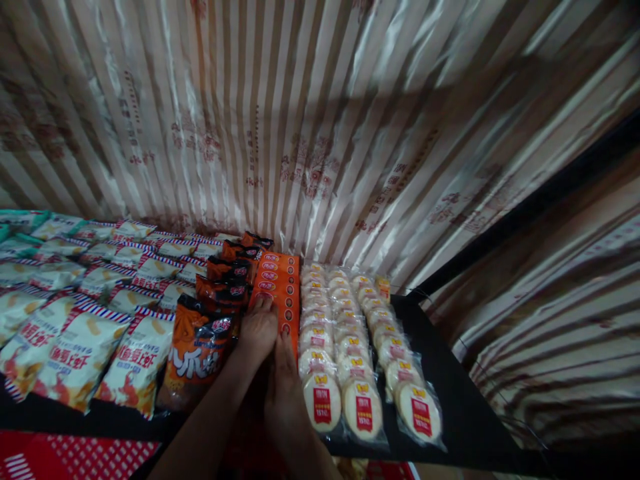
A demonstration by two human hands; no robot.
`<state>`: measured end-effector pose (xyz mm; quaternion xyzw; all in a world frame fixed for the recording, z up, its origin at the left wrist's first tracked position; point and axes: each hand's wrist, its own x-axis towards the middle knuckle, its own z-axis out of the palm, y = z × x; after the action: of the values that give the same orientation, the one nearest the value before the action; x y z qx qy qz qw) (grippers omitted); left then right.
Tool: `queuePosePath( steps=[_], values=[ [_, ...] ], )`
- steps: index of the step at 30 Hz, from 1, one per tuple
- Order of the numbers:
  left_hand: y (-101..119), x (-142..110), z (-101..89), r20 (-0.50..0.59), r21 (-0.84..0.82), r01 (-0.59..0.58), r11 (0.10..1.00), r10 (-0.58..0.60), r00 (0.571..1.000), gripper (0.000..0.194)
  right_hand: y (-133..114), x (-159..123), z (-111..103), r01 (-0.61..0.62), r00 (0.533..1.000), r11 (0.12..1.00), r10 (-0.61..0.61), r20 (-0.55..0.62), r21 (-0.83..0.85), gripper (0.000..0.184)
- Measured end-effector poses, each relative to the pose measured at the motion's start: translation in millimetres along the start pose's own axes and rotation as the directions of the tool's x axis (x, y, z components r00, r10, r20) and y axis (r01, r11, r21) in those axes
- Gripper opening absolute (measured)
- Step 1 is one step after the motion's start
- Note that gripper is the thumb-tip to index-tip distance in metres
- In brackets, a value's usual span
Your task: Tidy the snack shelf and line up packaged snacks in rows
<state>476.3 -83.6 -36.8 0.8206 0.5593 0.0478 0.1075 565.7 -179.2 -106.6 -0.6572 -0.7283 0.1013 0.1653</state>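
Observation:
A row of narrow orange packs (289, 280) with oval logos stands packed front to back on the black shelf. My left hand (260, 325) rests at the front of this row, its fingers bent over the packs. My right hand (285, 373) lies close beside it, fingers stretched forward and touching the row's right front part. What is under both palms is hidden. Orange-and-black snack bags (197, 350) stand in a line just left of my left hand. To the right of my right hand are rows of round flat cakes (320, 400) in clear wrappers.
Several rows of white snack bags (85, 353) with striped tops fill the left side of the black shelf (450, 393). A striped foil sheet (300, 120) hangs behind. A dark bar (525, 213) slants down at right, and a red basket (75, 457) is below the shelf.

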Motion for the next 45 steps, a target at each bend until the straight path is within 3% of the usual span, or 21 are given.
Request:
queuePosePath(
  steps=[3, 7, 12, 22, 35, 45],
  values=[
    [-5, 2, 0.2, 0.002, -0.05, -0.027, 0.998, 0.027, 1.0, 0.036, 6, 0, 16, 0.083, 0.982, 0.99, -0.062, -0.178, 0.113, 0.063],
    [-8, 3, -3.5, 0.005, -0.072, -0.054, 0.996, 0.054, 0.999, 0.035, -4, -3, 18, 0.102, 0.973, 0.988, -0.075, -0.217, 0.113, 0.063],
    [-6, 3, -7.8, 0.002, -0.079, -0.07, 0.994, 0.071, 0.997, 0.033, -17, -6, 8, 0.098, 0.986, 0.995, -0.094, -0.137, 0.026, 0.065],
    [-4, 5, -4.1, 0.007, -0.072, -0.052, 0.996, 0.052, 0.999, 0.034, -11, -13, 6, 0.121, 0.987, 0.987, -0.131, -0.089, -0.109, 0.061],
    [-8, 5, 6.9, 0.017, -0.04, -0.047, 0.998, 0.047, 0.999, 0.039, -11, -16, 8, 0.136, 0.988, 0.99, -0.14, -0.07, -0.047, 0.062],
    [-5, 3, -1.2, 0.059, -0.009, -0.038, 0.999, 0.038, 0.998, 0.039, -7, -7, 4, 0.136, 0.989, 0.991, -0.135, -0.062, 0.009, 0.068]
  ],
)
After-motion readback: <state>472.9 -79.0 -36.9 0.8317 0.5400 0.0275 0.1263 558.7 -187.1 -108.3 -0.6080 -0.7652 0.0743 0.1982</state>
